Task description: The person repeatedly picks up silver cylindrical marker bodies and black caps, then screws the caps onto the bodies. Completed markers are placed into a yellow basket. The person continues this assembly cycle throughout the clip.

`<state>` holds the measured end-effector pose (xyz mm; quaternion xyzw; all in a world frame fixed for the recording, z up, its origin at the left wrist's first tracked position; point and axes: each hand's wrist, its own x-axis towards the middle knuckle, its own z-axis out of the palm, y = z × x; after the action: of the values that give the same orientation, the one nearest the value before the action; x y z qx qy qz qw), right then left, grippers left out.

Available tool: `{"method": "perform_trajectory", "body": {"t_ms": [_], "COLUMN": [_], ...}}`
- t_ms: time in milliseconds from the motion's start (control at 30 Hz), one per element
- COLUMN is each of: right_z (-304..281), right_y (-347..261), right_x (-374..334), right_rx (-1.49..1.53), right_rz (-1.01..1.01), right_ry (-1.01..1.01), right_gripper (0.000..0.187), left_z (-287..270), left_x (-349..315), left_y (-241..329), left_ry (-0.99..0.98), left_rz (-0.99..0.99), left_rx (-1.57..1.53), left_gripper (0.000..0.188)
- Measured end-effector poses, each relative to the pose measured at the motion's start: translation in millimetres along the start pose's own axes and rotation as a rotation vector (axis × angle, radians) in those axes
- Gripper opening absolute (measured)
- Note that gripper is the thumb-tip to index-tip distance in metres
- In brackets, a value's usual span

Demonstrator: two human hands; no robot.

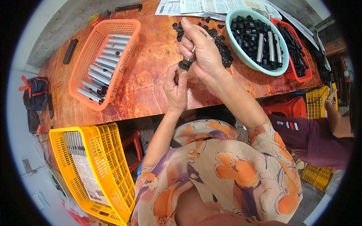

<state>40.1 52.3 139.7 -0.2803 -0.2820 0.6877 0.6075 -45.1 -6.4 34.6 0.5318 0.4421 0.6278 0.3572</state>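
Note:
My right hand point(205, 51) is wrapped round a short silver metal tube point(190, 57), and most of the tube is hidden in the fist. A black plastic end piece point(184, 65) shows at the tube's lower end. Just below it, my left hand point(176, 88) has thumb and fingers closed on that black piece. Behind my hands, loose small black plastic caps point(225, 52) lie in a pile on the wooden table point(151, 75).
Left on the table stands an orange basket point(112, 96) of silver tubes, beside a black bar point(70, 51). A pale green basin point(233, 45) holds black parts and several tubes; a red basket point(303, 78) adjoins it. Yellow crates point(113, 165) stand lower left. Another person's arm point(333, 116) shows at right.

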Motion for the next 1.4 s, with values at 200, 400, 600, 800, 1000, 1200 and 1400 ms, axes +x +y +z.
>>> {"method": "perform_trajectory", "body": {"t_ms": [200, 400, 600, 800, 1000, 1200, 1400], "right_z": [-1.5, 3.0, 6.9, 8.8, 7.5, -4.3, -7.8], "right_y": [1.3, 2.9, 10.9, 12.8, 15.8, 13.3, 14.2], "right_x": [2.5, -4.9, -7.6, -14.3, -16.6, -22.4, -19.2], "right_rx": [0.021, -0.092, -0.077, -0.182, -0.182, -0.391, -0.221], "right_rz": [0.018, -0.066, -0.139, -0.217, -0.212, -0.155, -0.138], "right_ry": [0.011, -0.033, 0.074, 0.031, -0.063, -0.359, -0.688], "right_gripper": [0.029, 0.028, 0.029, 0.029, 0.031, 0.025, 0.030], "left_z": [-0.8, -1.2, 2.4, 3.9, -9.6, -30.3, -25.2], "left_x": [1.4, 1.7, -1.9, -1.2, 0.0, 3.0, -15.7], "left_y": [-0.8, -0.7, 3.6, 2.8, 7.2, -12.2, -7.2], "left_ry": [0.003, 0.010, 0.073, 0.105, -0.039, -0.455, -0.150], "left_rz": [-0.013, 0.001, 0.077, 0.143, 0.014, -0.232, -0.023], "left_rx": [0.008, 0.024, 0.169, 0.206, 0.083, -0.321, 0.322], "left_gripper": [0.023, 0.024, 0.025, 0.026, 0.020, 0.037, 0.027]}}
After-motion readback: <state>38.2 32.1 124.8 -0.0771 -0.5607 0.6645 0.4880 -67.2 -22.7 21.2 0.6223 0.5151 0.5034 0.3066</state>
